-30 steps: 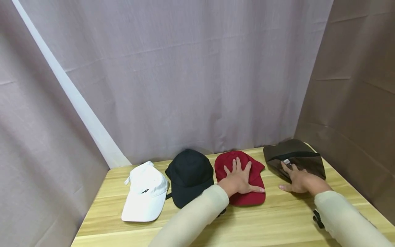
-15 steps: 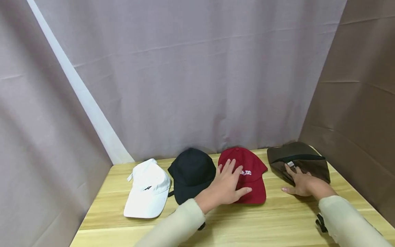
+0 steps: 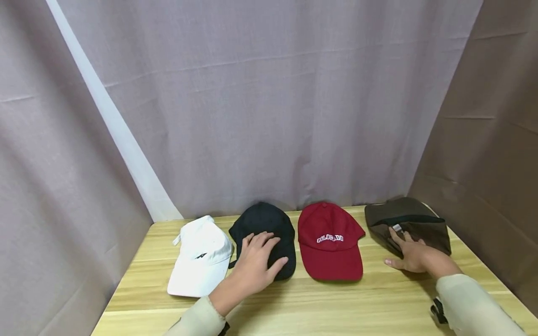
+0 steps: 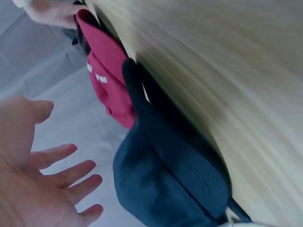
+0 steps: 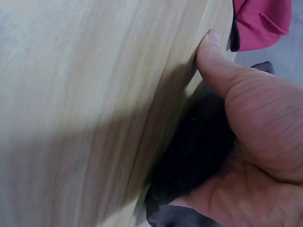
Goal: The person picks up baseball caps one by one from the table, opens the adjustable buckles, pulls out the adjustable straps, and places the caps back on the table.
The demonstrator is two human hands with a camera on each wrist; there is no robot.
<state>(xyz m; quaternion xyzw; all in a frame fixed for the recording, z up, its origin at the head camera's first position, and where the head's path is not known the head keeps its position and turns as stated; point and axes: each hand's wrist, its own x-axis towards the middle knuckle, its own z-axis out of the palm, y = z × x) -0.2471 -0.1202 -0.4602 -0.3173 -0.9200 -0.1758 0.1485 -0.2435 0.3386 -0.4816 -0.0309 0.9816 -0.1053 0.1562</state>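
My left hand [image 3: 253,263] hovers over the black cap [image 3: 262,217], fingers spread; the left wrist view shows a gap between this hand [image 4: 42,175] and the cap [image 4: 165,165]. To its right lies the red cap [image 3: 329,219] with white COLORADO lettering, brim toward me. At the far right my right hand [image 3: 414,256] rests its fingers on a dark brown, folded hat-like fabric piece [image 3: 405,207] with a small white tag. Its thumb stays apart from the fabric, near the table. In the right wrist view the fingertips are hidden behind the palm [image 5: 265,127].
A white cap [image 3: 201,261] with a small black mark lies left of the black cap. All the headwear stands in a row along the back of the wooden table [image 3: 336,308]. Grey curtain [image 3: 269,102] hangs behind, and a brown one [image 3: 496,140] on the right.
My left hand has lifted off the red cap and moved left to above the black cap, uncovering the lettering. The right hand stays on the brown piece. The head view has shifted slightly.
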